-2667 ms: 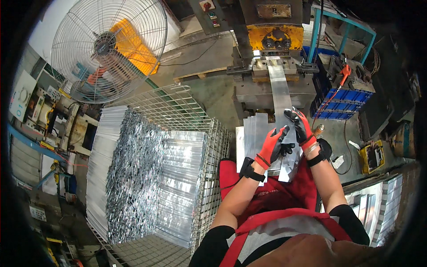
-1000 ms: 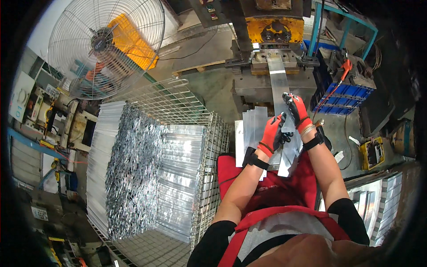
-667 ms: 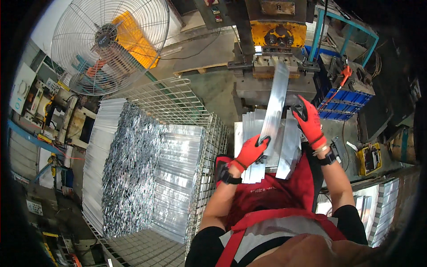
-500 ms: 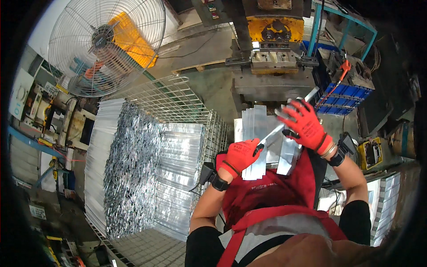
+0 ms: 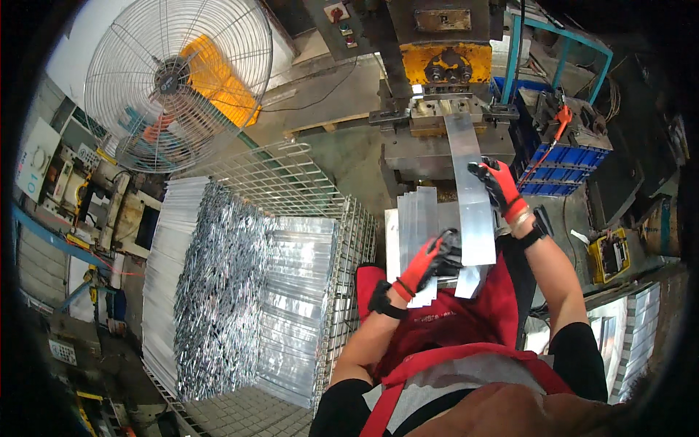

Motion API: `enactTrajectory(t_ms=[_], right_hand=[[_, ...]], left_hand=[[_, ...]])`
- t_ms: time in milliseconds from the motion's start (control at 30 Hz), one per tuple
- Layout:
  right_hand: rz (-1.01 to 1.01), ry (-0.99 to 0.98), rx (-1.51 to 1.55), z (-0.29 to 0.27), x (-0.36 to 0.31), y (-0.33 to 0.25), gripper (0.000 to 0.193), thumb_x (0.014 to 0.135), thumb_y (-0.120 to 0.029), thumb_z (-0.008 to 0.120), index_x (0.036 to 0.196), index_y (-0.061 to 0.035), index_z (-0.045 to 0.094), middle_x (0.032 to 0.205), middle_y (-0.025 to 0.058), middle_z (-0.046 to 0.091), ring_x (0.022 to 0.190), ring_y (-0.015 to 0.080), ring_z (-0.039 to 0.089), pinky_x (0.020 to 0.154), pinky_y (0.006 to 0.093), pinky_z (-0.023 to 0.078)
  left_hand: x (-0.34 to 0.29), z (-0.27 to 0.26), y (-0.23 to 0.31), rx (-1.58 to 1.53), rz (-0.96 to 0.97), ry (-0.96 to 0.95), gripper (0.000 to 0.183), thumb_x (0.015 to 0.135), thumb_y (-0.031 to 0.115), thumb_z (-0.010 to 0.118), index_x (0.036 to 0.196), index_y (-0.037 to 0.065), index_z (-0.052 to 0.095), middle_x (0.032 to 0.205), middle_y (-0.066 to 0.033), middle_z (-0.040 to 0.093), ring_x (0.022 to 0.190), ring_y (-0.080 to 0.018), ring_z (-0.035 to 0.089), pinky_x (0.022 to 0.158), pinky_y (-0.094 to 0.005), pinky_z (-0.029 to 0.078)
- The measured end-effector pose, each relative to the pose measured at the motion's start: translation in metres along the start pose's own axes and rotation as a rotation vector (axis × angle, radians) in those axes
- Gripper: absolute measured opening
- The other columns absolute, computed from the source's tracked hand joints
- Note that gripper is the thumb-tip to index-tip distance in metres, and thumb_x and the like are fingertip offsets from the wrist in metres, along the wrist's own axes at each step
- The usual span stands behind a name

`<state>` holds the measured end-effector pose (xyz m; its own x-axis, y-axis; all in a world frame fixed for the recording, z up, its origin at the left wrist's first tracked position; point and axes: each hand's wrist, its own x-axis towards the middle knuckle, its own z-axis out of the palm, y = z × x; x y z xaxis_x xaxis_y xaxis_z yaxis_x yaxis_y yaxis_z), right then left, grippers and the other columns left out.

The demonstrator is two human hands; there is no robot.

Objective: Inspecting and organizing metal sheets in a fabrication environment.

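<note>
A long flat metal strip [image 5: 472, 197] reaches from in front of my apron to the press die [image 5: 445, 109], its far end over the die's front. My right hand [image 5: 501, 191], in a red glove with dark fingertips, grips the strip's right edge near mid-length. Gloved alike, my left hand [image 5: 434, 264] has its fingers bent together at the left edge of the strip's near half; the strip's edge partly hides the fingertips. Below, a fanned stack of similar strips [image 5: 417, 211] lies on a small stand. Another strip [image 5: 470, 282] shows under the held one.
A wire basket [image 5: 349, 247] full of stacked metal strips [image 5: 218, 291] stands on my left. Behind it is a large caged fan [image 5: 175, 76]. The press [image 5: 445, 62] rises ahead; blue crates [image 5: 561, 164] and a yellow tray [image 5: 609, 255] are to the right.
The strip has swung from a slanted, edge-on pose to lying flat and pointing forward into the press. My right hand has gone from spread fingers to gripping it; my left has moved right and nearer me.
</note>
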<state>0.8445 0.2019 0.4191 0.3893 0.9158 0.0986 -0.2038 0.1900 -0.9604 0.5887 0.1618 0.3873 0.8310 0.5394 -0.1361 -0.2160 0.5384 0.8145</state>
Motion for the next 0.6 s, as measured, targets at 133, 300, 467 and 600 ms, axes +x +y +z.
enactTrajectory(t_ms=[133, 300, 467, 600], right_hand=[[-0.03, 0.027, -0.012, -0.014, 0.046, 0.038, 0.016, 0.083, -0.021, 0.066, 0.074, -0.0092, 0.061, 0.068, -0.0081, 0.052, 0.063, 0.003, 0.044, 0.056, 0.0217, 0.036], [0.001, 0.055, -0.052, 0.011, 0.066, 0.028, 0.017, 0.081, -0.021, 0.065, 0.069, -0.0096, 0.06, 0.067, -0.0088, 0.051, 0.062, 0.0035, 0.043, 0.055, 0.0235, 0.036], [0.05, 0.033, -0.113, 0.002, 0.084, 0.031, 0.018, 0.079, -0.022, 0.066, 0.069, -0.0079, 0.06, 0.066, -0.0078, 0.052, 0.06, 0.0046, 0.045, 0.054, 0.0252, 0.037], [-0.004, 0.087, -0.295, -0.002, 0.09, 0.051, 0.023, 0.08, -0.027, 0.066, 0.073, -0.0064, 0.061, 0.066, -0.007, 0.053, 0.058, 0.0055, 0.045, 0.052, 0.0262, 0.037]], left_hand=[[0.033, 0.016, -0.003, -0.255, -0.32, -0.082, 0.053, 0.095, 0.043, 0.041, 0.128, 0.002, 0.042, 0.104, -0.0182, 0.062, 0.076, -0.0229, 0.067, 0.059, -0.029, 0.053], [0.059, 0.013, 0.013, -0.277, -0.25, -0.067, 0.055, 0.095, 0.048, 0.036, 0.117, 0.001, 0.052, 0.08, -0.0136, 0.067, 0.06, -0.0189, 0.065, 0.043, -0.0213, 0.047], [0.074, 0.015, 0.018, -0.293, -0.229, 0.059, 0.045, 0.094, 0.047, 0.042, 0.1, 0.005, 0.058, 0.068, -0.0112, 0.065, 0.05, -0.0179, 0.062, 0.037, -0.0217, 0.043], [0.077, 0.02, 0.01, -0.402, -0.231, 0.108, 0.037, 0.094, 0.043, 0.044, 0.094, 0.009, 0.058, 0.066, -0.0114, 0.064, 0.048, -0.0184, 0.061, 0.037, -0.0231, 0.043]])
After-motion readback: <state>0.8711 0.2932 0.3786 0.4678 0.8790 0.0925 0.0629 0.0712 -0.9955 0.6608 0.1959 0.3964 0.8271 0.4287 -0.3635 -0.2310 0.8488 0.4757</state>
